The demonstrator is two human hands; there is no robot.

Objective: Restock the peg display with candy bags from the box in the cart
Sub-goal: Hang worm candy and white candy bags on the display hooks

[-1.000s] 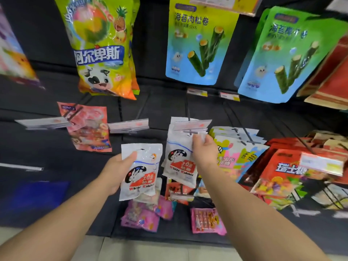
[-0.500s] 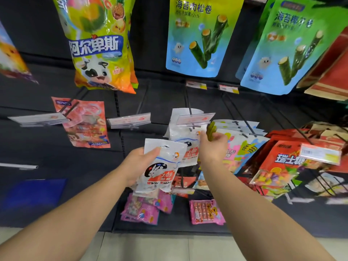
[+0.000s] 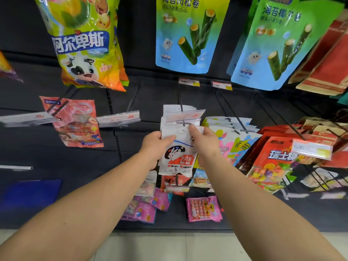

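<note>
Just below the peg's price tag [image 3: 185, 116], left hand [image 3: 153, 147] and right hand [image 3: 204, 141] both pinch one White Rabbit bag [image 3: 178, 157]; its hang hole is hard to make out.

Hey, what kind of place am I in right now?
Most likely a shop's snack aisle: snack bags hang from a dark peg wall, clear price tags sit on the hook ends, and both hands hold a White Rabbit bag.

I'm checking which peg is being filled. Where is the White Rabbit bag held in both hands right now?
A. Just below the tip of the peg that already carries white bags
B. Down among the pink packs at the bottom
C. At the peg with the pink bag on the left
A: the left hand and right hand hold the White Rabbit bag with its top just under the peg's tip, where other white bags hang.
</note>
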